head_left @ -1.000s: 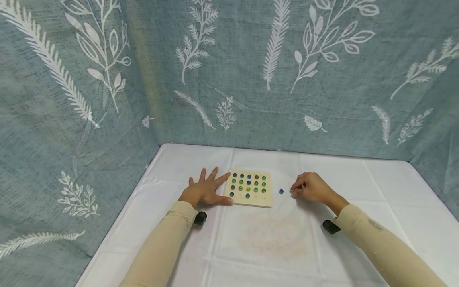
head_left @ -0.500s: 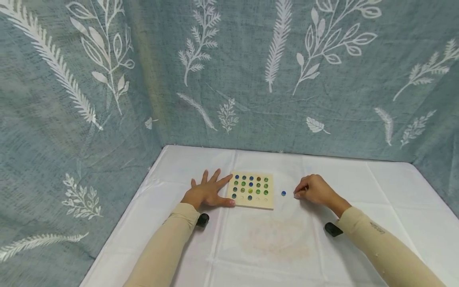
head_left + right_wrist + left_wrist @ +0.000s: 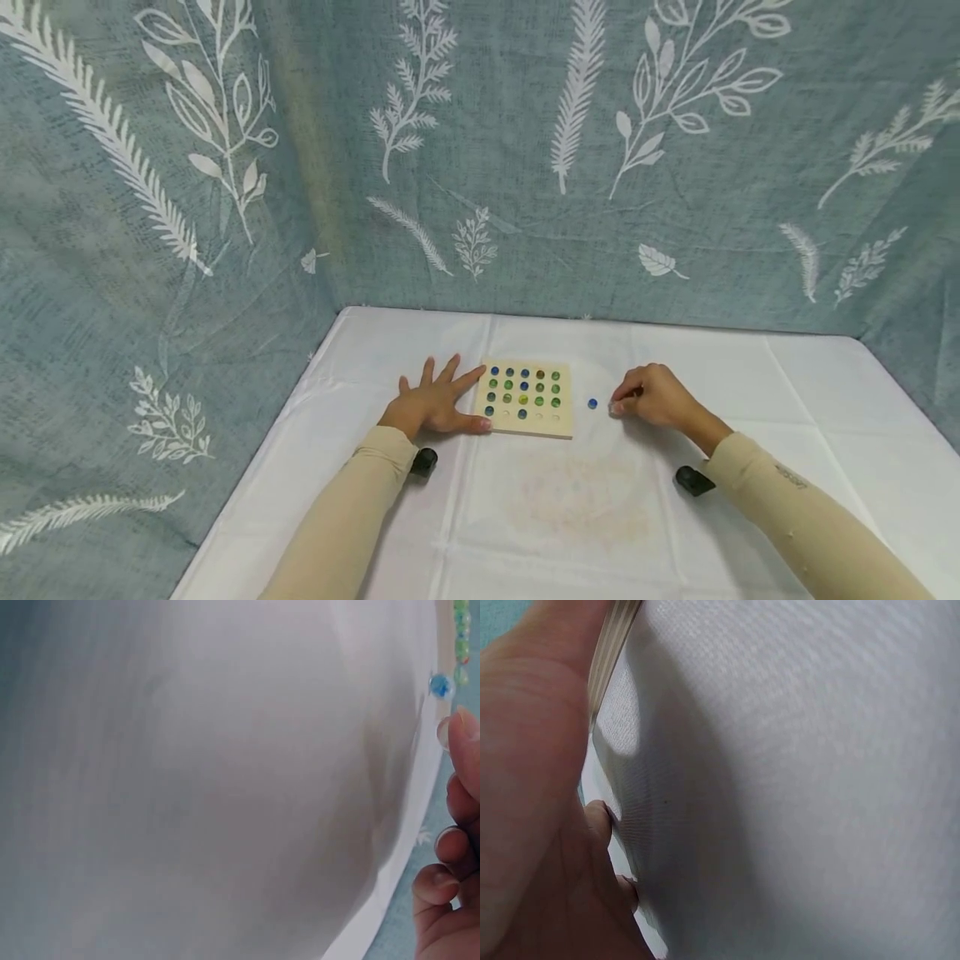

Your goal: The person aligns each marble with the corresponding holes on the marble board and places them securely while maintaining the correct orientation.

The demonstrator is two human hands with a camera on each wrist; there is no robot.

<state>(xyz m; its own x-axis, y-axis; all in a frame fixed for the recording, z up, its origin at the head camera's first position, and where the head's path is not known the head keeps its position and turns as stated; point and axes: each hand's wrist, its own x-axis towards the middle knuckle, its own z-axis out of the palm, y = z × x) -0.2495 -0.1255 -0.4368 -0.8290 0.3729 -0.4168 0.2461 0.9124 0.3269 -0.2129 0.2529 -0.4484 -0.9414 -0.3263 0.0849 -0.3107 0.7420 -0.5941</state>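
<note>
A pale wooden board [image 3: 528,427] lies on the table with rows of blue, green and yellow marbles in its hollows. My left hand [image 3: 433,407] is spread flat on the table at the board's left side, its thumb and index fingertip touching the board's edge. A loose blue marble [image 3: 592,403] rests on the cloth right of the board. Just beyond it, my right hand [image 3: 651,396] pinches a small pale, clear-looking marble [image 3: 443,733] between thumb and index finger, mostly hidden by the thumb. The other fingers are curled in.
A white cloth [image 3: 570,517] with fold lines and a faint reddish stain covers the table. Behind and to the left hangs a blue-green curtain [image 3: 480,158] with white leaf prints. Black wrist cameras sit under both wrists.
My right thumb and index finger have come closer together beside the blue marble. The left hand stays on the board's edge. The head view has shifted slightly.
</note>
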